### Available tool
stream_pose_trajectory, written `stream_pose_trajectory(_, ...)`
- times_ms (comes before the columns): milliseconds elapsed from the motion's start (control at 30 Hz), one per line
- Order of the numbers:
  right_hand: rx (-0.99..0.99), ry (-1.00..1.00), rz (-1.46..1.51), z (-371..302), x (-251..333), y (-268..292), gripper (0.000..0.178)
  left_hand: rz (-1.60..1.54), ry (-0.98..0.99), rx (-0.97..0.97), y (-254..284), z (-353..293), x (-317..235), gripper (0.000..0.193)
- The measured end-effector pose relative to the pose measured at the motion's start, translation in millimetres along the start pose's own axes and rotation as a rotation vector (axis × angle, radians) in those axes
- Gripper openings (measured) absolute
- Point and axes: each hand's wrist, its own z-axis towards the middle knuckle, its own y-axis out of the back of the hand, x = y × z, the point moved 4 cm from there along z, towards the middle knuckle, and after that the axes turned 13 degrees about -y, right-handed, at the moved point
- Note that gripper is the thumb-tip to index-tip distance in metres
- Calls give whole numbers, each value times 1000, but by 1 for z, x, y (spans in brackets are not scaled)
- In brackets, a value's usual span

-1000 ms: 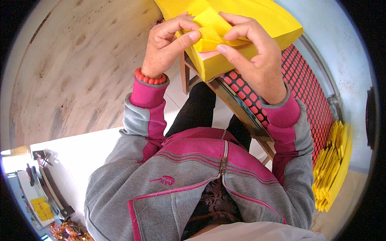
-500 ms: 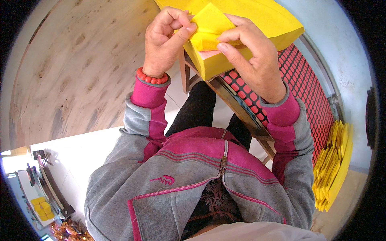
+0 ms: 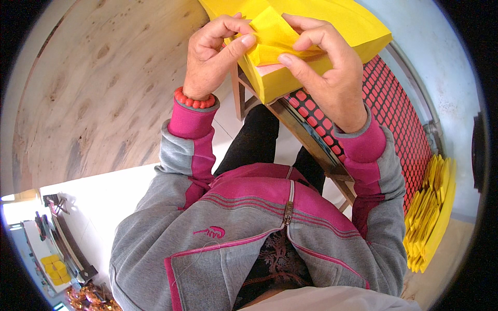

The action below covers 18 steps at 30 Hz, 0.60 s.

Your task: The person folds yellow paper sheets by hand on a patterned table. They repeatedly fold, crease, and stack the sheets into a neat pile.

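Observation:
A small folded piece of yellow paper (image 3: 270,36) is held up between my two hands. At its left edge my left hand (image 3: 207,57), with a red bead bracelet (image 3: 194,99) at the wrist, is closed in a pinch of thumb and forefinger. My right hand (image 3: 334,72) grips the right side, its thumb on the near fold and its fingers on the upper layers. Beneath the hands lies a large yellow sheet or covered block (image 3: 353,26) with a sharp near corner. A strip of pink (image 3: 270,69) shows just under the folded piece.
A broad plywood board (image 3: 98,93) fills the left. On the right, a red-and-black patterned mat (image 3: 397,103) lies by a wooden frame (image 3: 311,137) and a pale wall. Folded yellow papers (image 3: 430,212) are stacked at lower right. Small yellow items (image 3: 55,269) sit at lower left.
The upper fold of the yellow paper has opened slightly. My right hand's fingers have shifted to the right and spread a little, while my left hand keeps its pinch.

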Motion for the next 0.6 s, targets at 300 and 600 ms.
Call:
stream_pose_trajectory(300,43,60,-94,1,0,-2,13,-84,10,-88,-5,0,2,10)
stream_pose_trajectory(600,55,28,-63,0,3,-1,11,-58,-11,119,6,3,-1,18)
